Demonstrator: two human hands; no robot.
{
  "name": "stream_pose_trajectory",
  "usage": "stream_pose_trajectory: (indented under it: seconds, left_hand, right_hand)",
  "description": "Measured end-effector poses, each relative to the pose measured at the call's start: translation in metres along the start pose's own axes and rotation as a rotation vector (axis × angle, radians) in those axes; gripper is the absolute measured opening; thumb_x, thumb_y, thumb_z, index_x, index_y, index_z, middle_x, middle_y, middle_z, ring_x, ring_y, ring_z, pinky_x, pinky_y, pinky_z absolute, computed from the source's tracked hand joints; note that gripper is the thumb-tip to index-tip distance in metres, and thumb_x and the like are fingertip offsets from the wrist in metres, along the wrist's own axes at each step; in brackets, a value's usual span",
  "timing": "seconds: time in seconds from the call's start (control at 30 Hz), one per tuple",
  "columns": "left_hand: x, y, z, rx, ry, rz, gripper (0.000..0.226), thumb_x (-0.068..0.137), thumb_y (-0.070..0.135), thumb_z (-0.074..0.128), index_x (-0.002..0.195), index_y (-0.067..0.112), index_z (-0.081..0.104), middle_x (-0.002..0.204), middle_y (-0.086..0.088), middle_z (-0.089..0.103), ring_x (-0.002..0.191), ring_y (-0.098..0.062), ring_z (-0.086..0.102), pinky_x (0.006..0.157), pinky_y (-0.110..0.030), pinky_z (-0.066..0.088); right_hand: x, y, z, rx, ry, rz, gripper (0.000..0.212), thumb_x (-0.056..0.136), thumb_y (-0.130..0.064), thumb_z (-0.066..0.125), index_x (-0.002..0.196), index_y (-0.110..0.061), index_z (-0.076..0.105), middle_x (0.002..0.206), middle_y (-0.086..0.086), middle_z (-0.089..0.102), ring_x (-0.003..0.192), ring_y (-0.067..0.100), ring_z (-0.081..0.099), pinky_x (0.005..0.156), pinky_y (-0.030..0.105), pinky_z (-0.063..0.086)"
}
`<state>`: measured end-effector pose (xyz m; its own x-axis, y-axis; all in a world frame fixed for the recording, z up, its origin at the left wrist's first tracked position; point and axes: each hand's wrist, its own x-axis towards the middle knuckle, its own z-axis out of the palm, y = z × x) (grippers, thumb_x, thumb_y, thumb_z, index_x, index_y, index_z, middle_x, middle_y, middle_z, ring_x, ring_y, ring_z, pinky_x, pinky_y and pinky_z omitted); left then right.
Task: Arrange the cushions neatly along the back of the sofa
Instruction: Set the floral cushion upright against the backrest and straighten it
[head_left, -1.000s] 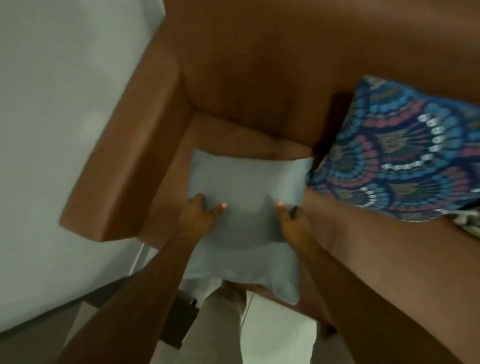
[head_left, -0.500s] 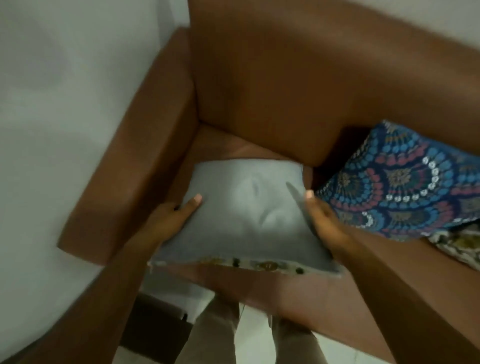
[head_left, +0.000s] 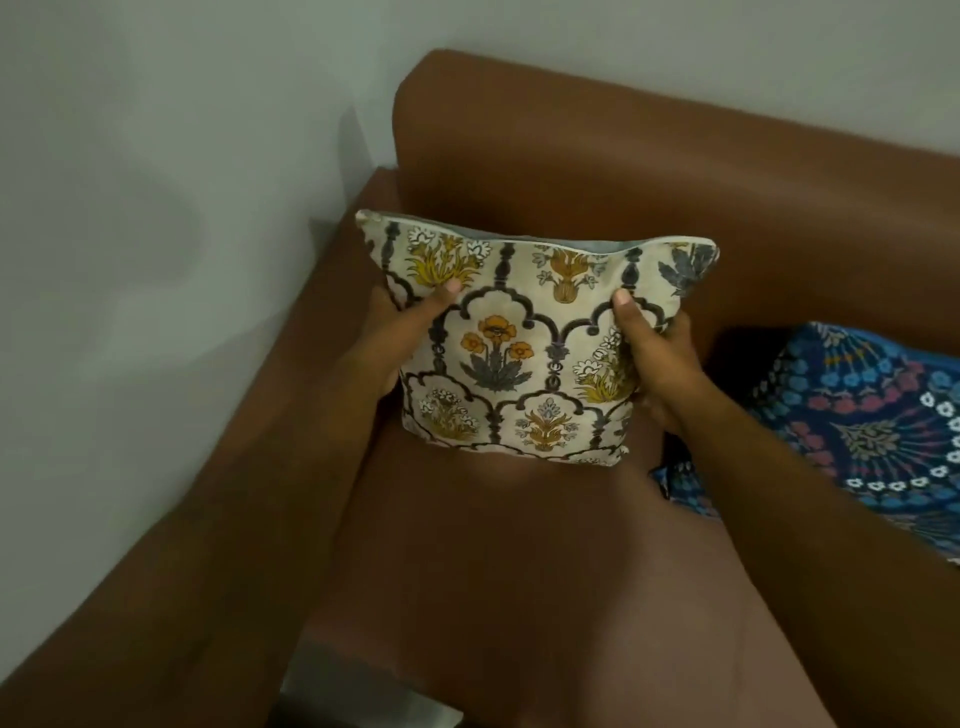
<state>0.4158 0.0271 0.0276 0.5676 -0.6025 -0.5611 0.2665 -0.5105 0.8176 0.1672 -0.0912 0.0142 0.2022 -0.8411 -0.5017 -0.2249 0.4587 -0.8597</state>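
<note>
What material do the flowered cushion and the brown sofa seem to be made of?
Flowered cushion: likely woven cotton, matte, with printed flowers and arches; it dents softly where the hands grip it. Sofa: smooth brown covering with a faint sheen, perhaps leather or an imitation; the picture cannot settle which.

no readable text anywhere — no labels, brands, numbers or signs.

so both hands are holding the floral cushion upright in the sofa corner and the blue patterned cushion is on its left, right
Not quite. The head view shows the blue patterned cushion on the right of the floral cushion, not its left. The rest holds: left hand and right hand hold it upright in the sofa corner.
</note>
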Motion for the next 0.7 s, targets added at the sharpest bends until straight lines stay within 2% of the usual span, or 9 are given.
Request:
stream_pose_trajectory:
  seconds: [0.07, 0.13, 0.23, 0.33, 0.4, 0.5, 0.53, 0.63, 0.7]
  left_hand:
    - [0.016, -0.006, 0.002, -0.040, 0.053, 0.021, 0.103, 0.051, 0.065, 0.092, 0.138, 0.029, 0.052, 0.128, 0.006, 0.068, 0.109, -0.015, 0.069, 0.090, -0.043, 0.061]
    - [0.023, 0.003, 0.004, -0.022, 0.072, 0.070, 0.084, 0.062, 0.059, 0.090, 0.134, 0.032, 0.058, 0.125, 0.008, 0.071, 0.112, -0.014, 0.068, 0.099, -0.045, 0.056]
    - [0.027, 0.020, 0.000, 0.009, 0.096, 0.199, 0.057, 0.075, 0.054, 0.081, 0.126, 0.036, 0.064, 0.119, 0.011, 0.074, 0.109, -0.010, 0.070, 0.097, -0.041, 0.057]
    - [0.033, 0.016, -0.015, -0.020, 0.103, 0.255, 0.070, 0.065, 0.067, 0.078, 0.127, 0.040, 0.062, 0.121, 0.013, 0.074, 0.111, -0.011, 0.070, 0.095, -0.045, 0.058]
    - [0.034, -0.001, -0.023, 0.005, 0.090, 0.232, 0.069, 0.069, 0.066, 0.076, 0.129, 0.038, 0.059, 0.124, 0.012, 0.072, 0.114, -0.011, 0.068, 0.098, -0.045, 0.056]
    - [0.028, -0.019, -0.021, 0.077, 0.076, 0.251, 0.036, 0.089, 0.051, 0.068, 0.121, 0.041, 0.055, 0.119, 0.020, 0.065, 0.114, -0.005, 0.060, 0.103, -0.036, 0.049]
    - [0.029, -0.023, -0.019, 0.072, 0.083, 0.268, 0.035, 0.092, 0.049, 0.066, 0.123, 0.041, 0.053, 0.120, 0.020, 0.062, 0.115, -0.005, 0.058, 0.103, -0.034, 0.048]
    - [0.023, -0.022, -0.019, 0.087, 0.096, 0.271, 0.054, 0.092, 0.052, 0.064, 0.140, 0.030, 0.052, 0.134, 0.012, 0.060, 0.123, -0.010, 0.056, 0.106, -0.036, 0.047]
    - [0.014, -0.016, -0.023, 0.133, 0.071, 0.256, 0.065, 0.085, 0.062, 0.066, 0.141, 0.032, 0.052, 0.138, 0.010, 0.061, 0.125, -0.012, 0.057, 0.108, -0.041, 0.047]
  right_hand:
    - [0.005, 0.001, 0.011, -0.004, 0.050, -0.005, 0.099, 0.066, -0.074, 0.076, 0.145, -0.029, 0.037, 0.135, -0.004, 0.060, 0.118, 0.020, 0.062, 0.107, 0.048, 0.050]
    - [0.007, 0.004, 0.017, 0.029, 0.091, -0.022, 0.081, 0.083, -0.063, 0.070, 0.148, -0.028, 0.036, 0.134, -0.004, 0.059, 0.115, 0.016, 0.059, 0.107, 0.041, 0.048]
    - [0.003, 0.007, 0.030, 0.100, 0.130, -0.040, 0.073, 0.092, -0.059, 0.062, 0.152, -0.030, 0.033, 0.124, -0.011, 0.056, 0.112, 0.013, 0.058, 0.104, 0.037, 0.048]
    - [0.008, 0.008, 0.037, 0.061, 0.161, -0.096, 0.074, 0.090, -0.065, 0.060, 0.151, -0.033, 0.032, 0.126, -0.012, 0.056, 0.114, 0.013, 0.057, 0.102, 0.036, 0.046]
    - [0.011, 0.011, 0.038, -0.002, 0.117, -0.110, 0.072, 0.092, -0.061, 0.059, 0.150, -0.029, 0.030, 0.127, -0.009, 0.054, 0.112, 0.012, 0.056, 0.099, 0.034, 0.045]
    - [0.011, 0.020, 0.032, -0.074, 0.051, -0.092, 0.075, 0.095, -0.060, 0.056, 0.154, -0.026, 0.024, 0.130, -0.007, 0.051, 0.113, 0.013, 0.051, 0.098, 0.032, 0.042]
    - [0.009, 0.020, 0.029, -0.092, 0.048, -0.089, 0.076, 0.095, -0.061, 0.056, 0.154, -0.027, 0.024, 0.130, -0.007, 0.050, 0.115, 0.014, 0.052, 0.098, 0.032, 0.041]
    - [0.000, 0.013, 0.020, -0.122, 0.056, -0.093, 0.080, 0.092, -0.065, 0.056, 0.155, -0.028, 0.025, 0.142, -0.002, 0.052, 0.129, 0.022, 0.053, 0.105, 0.037, 0.044]
    - [-0.011, 0.004, 0.012, -0.133, 0.071, -0.111, 0.086, 0.091, -0.066, 0.056, 0.158, -0.026, 0.021, 0.155, 0.005, 0.045, 0.138, 0.026, 0.049, 0.109, 0.039, 0.043]
